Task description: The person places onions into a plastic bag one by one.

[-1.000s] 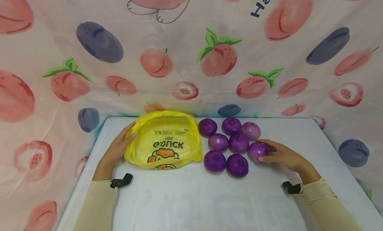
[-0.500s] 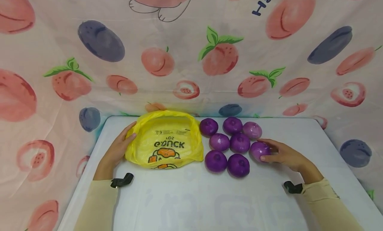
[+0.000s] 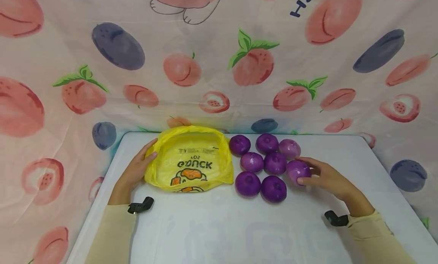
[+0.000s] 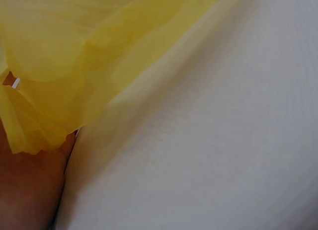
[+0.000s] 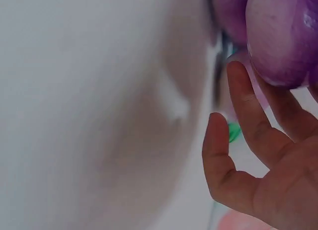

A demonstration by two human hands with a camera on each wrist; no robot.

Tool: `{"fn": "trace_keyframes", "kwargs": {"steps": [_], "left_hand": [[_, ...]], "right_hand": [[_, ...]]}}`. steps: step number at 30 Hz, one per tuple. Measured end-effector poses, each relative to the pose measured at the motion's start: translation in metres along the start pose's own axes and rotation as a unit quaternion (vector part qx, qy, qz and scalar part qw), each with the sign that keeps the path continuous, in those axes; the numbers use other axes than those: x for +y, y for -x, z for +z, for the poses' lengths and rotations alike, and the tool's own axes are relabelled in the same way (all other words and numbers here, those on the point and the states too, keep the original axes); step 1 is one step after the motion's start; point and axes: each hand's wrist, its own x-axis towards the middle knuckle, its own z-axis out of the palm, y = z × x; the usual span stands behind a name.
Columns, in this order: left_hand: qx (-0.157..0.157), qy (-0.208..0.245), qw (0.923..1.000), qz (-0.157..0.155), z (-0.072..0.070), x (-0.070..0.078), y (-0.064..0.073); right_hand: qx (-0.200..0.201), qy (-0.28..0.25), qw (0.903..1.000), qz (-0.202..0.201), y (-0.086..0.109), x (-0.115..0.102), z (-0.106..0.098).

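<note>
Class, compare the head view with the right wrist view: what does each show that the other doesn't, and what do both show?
Of these two, only the head view shows the left hand at the yellow plastic bag.

Only the right wrist view shows the right hand's palm side, one of its fingers clear of the held purple onion.

Both share that onion, other onions and the white tabletop.

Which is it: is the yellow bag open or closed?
Open. The yellow bag has its rim spread in a wide loop, so its inside shows.
</note>
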Motion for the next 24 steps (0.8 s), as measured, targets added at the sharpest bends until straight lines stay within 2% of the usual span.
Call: {"fn": "trace_keyframes", "kwargs": {"steps": [4, 13, 20, 24], "left_hand": [[-0.001, 0.002, 1.0000, 0.001, 0.001, 0.000, 0.000], [0.002, -0.001, 1.0000, -0.001, 0.000, -0.001, 0.000], [-0.003, 0.011, 0.9999, 0.006, -0.001, -0.003, -0.001], [-0.003, 0.015, 0.9999, 0.007, -0.001, -0.005, -0.002]], "right_hand": [[0.018, 0.012, 0.9997, -0.007, 0.000, -0.017, 0.002], [0.011, -0.027, 0.9995, -0.015, -0.006, -0.054, 0.008], [0.010, -0.023, 0.9994, -0.024, -0.020, -0.077, 0.016], [0.013, -0.039, 0.9987, -0.031, -0.032, -0.087, 0.022]]}}
